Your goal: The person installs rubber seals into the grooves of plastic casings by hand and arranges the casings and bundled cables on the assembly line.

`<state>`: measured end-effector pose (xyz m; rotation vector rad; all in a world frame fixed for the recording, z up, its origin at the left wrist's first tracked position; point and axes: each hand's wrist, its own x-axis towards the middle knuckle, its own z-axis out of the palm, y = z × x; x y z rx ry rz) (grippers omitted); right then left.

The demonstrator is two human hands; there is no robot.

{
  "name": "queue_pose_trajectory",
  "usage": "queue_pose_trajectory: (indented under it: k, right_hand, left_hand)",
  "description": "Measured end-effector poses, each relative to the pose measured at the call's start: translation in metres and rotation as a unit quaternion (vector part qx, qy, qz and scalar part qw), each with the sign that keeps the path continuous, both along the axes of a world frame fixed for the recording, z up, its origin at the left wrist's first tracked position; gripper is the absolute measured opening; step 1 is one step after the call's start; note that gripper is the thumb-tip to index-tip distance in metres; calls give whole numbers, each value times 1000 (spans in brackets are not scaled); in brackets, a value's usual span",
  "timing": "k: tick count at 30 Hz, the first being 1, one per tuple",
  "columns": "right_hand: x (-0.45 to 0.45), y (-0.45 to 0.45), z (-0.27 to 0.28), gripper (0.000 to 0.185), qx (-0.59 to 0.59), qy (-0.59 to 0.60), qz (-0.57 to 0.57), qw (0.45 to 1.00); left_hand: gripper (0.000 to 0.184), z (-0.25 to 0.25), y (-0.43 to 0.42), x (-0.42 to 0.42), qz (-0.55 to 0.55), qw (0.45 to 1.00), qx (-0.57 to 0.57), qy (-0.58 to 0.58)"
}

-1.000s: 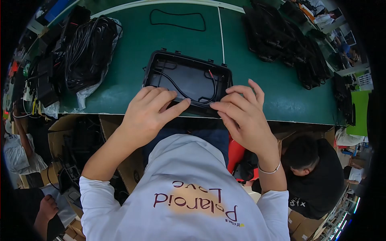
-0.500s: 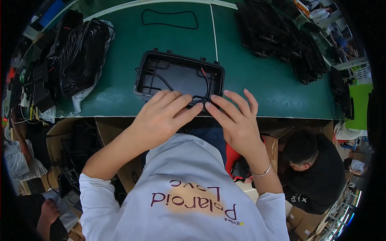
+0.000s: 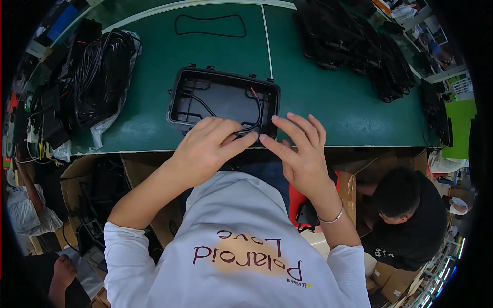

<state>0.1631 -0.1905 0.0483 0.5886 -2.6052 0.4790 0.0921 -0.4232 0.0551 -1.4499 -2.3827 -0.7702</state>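
An open black plastic box (image 3: 224, 97) lies near the table's front edge, with latch lugs along its far rim. Inside it a black cable (image 3: 260, 105) curves up along the right side and ends in a bare red wire tip. My left hand (image 3: 205, 149) is closed over the near wall, fingers bent inward and thumb along the rim. At the near right corner, my right hand (image 3: 303, 151) has thumb and index finger on the rim; its other fingers are spread. Both thumb tips almost meet. My hands hide most of the near wall.
A thin black rubber loop (image 3: 210, 34) lies farther back on the green table (image 3: 328, 115). Bundled black cables (image 3: 102, 77) in plastic are at left. Several black housings (image 3: 354, 46) are piled at right. A person (image 3: 405, 218) bends beside cardboard boxes at lower right.
The whole view has shifted slightly, so the box and table things appear a little farther left. My fingers have moved only slightly along the box's near rim.
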Motion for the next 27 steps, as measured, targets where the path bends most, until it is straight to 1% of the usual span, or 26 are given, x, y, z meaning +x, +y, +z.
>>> queue_pose_trajectory:
  k: [4,6,10,12,13,15,16,18,20,22,24,25,27]
  right_hand:
    - [-1,1,1,39,-19,-8,4,1000]
    - [2,2,2,42,-78,-29,-1,996]
    - [6,6,-5,42,-35,-12,-14,999]
    - [3,9,-7,41,-12,0,-6,1000]
    - [3,10,-6,41,-12,1,-6,1000]
    - [3,10,-4,41,-90,-25,3,996]
    - [3,10,-4,41,-89,-24,3,996]
    - [4,9,-7,42,-42,-6,-14,999]
    - [2,11,-8,42,-42,-9,-10,999]
    - [1,12,-5,41,-40,-9,-8,999]
    - [0,11,3,41,-92,-40,-6,995]
    - [-1,10,2,41,-91,-40,-7,995]
    - [-2,8,-1,41,-46,-23,-19,998]
  left_hand:
    - [46,0,2,-1,4,1000,-15,14]
    - [43,0,2,-2,-4,1000,-16,25]
    - [38,1,5,0,2,1000,-5,31]
    - [39,-1,6,1,10,999,-15,29]
    - [40,-1,6,2,20,999,-25,29]
    - [42,-2,6,2,21,999,-23,28]
    - [43,-2,7,1,22,999,-19,25]
    - [45,1,8,3,21,999,-23,25]
    - [47,0,11,5,17,999,-28,24]
    - [50,-2,17,5,2,1000,-2,26]
    - [50,1,16,4,0,1000,-10,21]
    - [51,1,16,4,-1,1000,-19,13]
    - [52,0,17,5,-2,1000,-23,15]
